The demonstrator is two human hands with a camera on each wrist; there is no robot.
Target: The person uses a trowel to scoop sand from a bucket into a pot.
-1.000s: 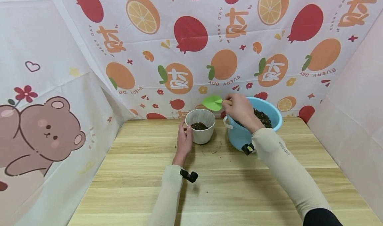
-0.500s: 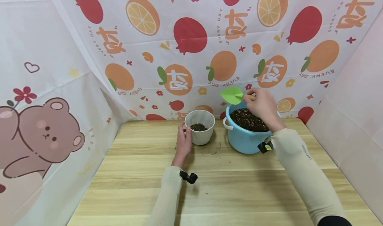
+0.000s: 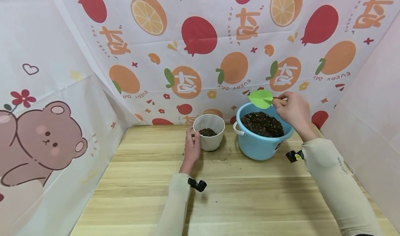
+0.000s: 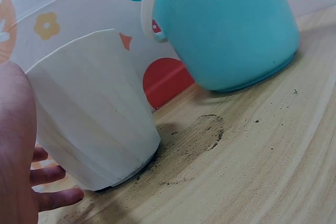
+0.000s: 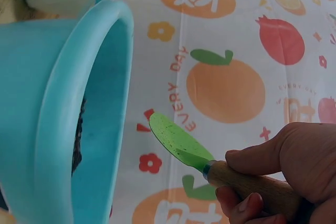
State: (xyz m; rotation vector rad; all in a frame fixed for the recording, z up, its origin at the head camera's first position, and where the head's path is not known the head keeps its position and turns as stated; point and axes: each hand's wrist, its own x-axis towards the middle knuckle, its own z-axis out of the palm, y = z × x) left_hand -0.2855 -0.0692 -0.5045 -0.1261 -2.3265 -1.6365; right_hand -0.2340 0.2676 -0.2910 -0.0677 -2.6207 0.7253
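A white fluted flowerpot (image 3: 210,141) with some dark soil in the bottom stands on the table. My left hand (image 3: 191,148) holds it at its left side, thumb toward the front and the other fingers around the side. In the left wrist view, the fingers (image 4: 50,176) show beside the pot's lower wall. My right hand (image 3: 295,111) grips the wooden handle of a green trowel (image 3: 261,99) above the back of a light blue bucket (image 3: 257,149). Only a few soil specks cling to the trowel blade in the right wrist view. Dark soil (image 3: 261,124) fills much of the bucket.
The wooden table (image 3: 237,201) has scattered soil crumbs (image 3: 225,154) between the pot and the bucket. A fruit-printed cloth (image 3: 200,69) hangs right behind both vessels. The bucket's white handle (image 3: 238,128) juts toward the pot.
My right hand has moved to the right with the trowel, from near the pot's rim to over the bucket, uncovering the soil. My left hand and the pot stay in place.
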